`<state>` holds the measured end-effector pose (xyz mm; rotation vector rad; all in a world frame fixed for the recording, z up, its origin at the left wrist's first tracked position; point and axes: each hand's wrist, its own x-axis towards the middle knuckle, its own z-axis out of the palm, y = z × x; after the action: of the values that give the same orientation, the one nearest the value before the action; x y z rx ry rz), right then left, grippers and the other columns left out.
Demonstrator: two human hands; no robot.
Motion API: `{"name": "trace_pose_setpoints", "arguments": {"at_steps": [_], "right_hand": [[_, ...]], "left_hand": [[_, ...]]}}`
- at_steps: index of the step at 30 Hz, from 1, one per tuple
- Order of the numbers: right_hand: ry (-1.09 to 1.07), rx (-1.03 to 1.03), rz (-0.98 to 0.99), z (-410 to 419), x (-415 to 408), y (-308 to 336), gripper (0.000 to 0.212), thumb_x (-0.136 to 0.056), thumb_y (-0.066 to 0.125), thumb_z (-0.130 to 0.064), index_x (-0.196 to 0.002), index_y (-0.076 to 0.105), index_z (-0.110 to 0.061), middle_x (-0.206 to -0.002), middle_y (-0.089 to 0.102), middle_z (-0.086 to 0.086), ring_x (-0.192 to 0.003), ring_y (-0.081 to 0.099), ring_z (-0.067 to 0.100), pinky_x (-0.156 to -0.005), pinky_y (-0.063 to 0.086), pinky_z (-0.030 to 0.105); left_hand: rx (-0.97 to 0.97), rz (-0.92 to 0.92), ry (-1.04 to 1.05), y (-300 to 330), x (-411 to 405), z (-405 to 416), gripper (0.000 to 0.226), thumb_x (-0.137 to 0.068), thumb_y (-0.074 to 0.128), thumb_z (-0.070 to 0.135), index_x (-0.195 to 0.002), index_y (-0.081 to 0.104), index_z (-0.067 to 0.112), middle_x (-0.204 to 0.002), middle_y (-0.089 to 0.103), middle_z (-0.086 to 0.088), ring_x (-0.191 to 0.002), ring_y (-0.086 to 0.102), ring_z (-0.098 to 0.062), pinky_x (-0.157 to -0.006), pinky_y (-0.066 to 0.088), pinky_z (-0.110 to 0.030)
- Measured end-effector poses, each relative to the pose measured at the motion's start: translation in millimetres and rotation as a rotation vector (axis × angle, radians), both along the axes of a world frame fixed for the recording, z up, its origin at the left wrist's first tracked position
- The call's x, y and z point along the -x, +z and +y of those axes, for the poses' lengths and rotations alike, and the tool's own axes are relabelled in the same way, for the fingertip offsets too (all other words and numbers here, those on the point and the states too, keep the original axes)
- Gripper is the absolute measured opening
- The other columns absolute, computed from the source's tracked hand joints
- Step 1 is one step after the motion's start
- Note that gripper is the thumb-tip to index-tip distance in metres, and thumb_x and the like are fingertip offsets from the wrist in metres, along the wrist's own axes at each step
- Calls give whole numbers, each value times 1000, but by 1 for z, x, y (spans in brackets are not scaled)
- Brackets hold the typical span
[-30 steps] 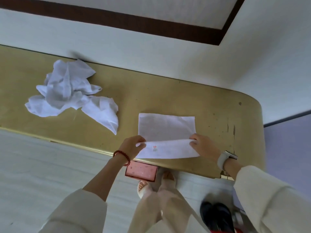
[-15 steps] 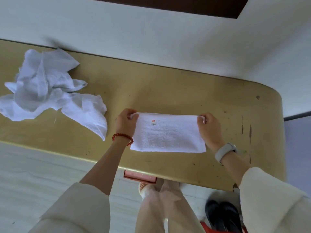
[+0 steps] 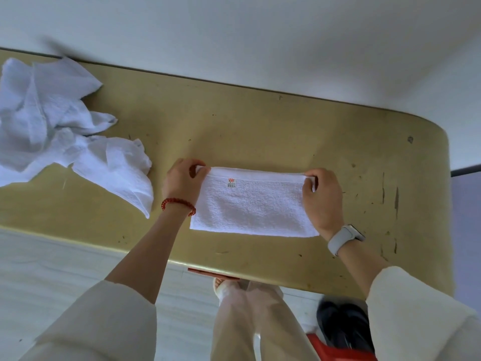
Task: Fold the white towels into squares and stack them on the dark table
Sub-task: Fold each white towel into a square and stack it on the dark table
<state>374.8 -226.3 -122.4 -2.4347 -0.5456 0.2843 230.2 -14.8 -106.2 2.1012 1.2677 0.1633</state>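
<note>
Head view | our left hand (image 3: pixel 182 182) and right hand (image 3: pixel 322 198) pinched the far corners of a nubby rectangular towel (image 3: pixel 251 204) (small red label) | crumpled towels (image 3: pixel 57 131) lay left on the table (image 3: pixel 260 134).

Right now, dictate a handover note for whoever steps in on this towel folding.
Left hand: pinches the far left corner of the folded towel.
Right hand: pinches the far right corner.
The folded towel lies flat on the table as a long rectangle, small red label up near the left end.
The pile of unfolded towels lies crumpled at the table's left end.
Done: first fold of this towel.
Left: fold it across into a square, start the stack, then fold the pile. No finished stack is in view.
</note>
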Motion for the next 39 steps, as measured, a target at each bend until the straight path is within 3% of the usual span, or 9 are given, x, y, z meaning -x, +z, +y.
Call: {"name": "trace_pose_setpoints", "arguments": {"at_steps": [3, 6, 8, 12, 15, 23, 30, 35, 39], "right_hand": [[-12, 15, -6, 0, -2, 0, 11, -87, 49, -2, -93, 57, -4, -99, 54, 14, -69, 40, 9, -61, 34, 18], [-40, 23, 10, -1, -5, 4, 11, -87, 52, -4, -97, 56, -3, -105, 50, 15, -71, 41, 5, -62, 39, 20], [-36, 63, -79, 1, -6, 8, 15, -86, 54, -4, -100, 58, -3, -107, 50, 17, -85, 50, 18, -61, 46, 32], [275, 58, -418, 29, 5, 16, 16, -83, 49, -9, -89, 64, -8, -88, 59, 13, -80, 56, 34, -63, 45, 37], [443, 90, -360, 64, 22, 16, 8, -80, 62, -9, -85, 68, -11, -83, 62, 9, -80, 58, 32, -68, 42, 38], [503, 137, -376, 86, 34, 5, 9, -73, 69, -9, -71, 62, -13, -72, 59, 3, -70, 56, 27, -63, 42, 36], [549, 119, -381, 89, 30, 4, 12, -76, 64, -6, -71, 57, -14, -67, 57, -1, -65, 53, 22, -62, 35, 32], [540, 122, -334, 95, 26, 3, 14, -80, 53, -1, -73, 53, -12, -65, 54, 1, -62, 49, 23, -63, 31, 32], [517, 107, -346, 99, 27, -2, 13, -76, 60, 0, -72, 55, -11, -66, 56, 2, -62, 51, 24, -61, 32, 32]], "left_hand": [[28, -25, 33, 0, 0, -1, 16, -86, 60, 29, -98, 65, 20, -85, 59, 4, -76, 53, -12, -69, 45, -27], [102, -107, 90, 5, 5, -6, 23, -87, 61, 25, -108, 61, 15, -80, 58, 6, -71, 53, -5, -65, 42, -11], [136, -130, 109, 8, 12, -10, 28, -87, 61, 22, -114, 59, 12, -77, 56, 11, -70, 52, 2, -63, 39, -6], [154, -122, 100, 10, 24, -18, 32, -86, 63, 18, -116, 57, 11, -80, 58, 9, -72, 53, -5, -61, 38, -3], [119, -116, 90, 10, 25, -23, 30, -84, 65, 15, -114, 58, 12, -85, 60, 5, -73, 53, -6, -59, 38, 1], [84, -102, 140, 2, 16, -19, 38, -86, 62, 22, -123, 55, 15, -96, 60, 3, -98, 55, -14, -80, 39, -21], [44, -121, 199, 1, 4, -16, 17, -89, 57, 23, -101, 64, 15, -90, 66, 1, -93, 59, -15, -74, 41, -22], [40, -97, 171, 4, 0, -12, 16, -91, 52, 23, -101, 61, 13, -92, 67, 2, -86, 59, -15, -72, 41, -23], [-17, 28, 71, 5, -4, -3, 17, -94, 48, 25, -103, 58, 15, -90, 65, 3, -76, 53, -14, -65, 37, -24]]}}
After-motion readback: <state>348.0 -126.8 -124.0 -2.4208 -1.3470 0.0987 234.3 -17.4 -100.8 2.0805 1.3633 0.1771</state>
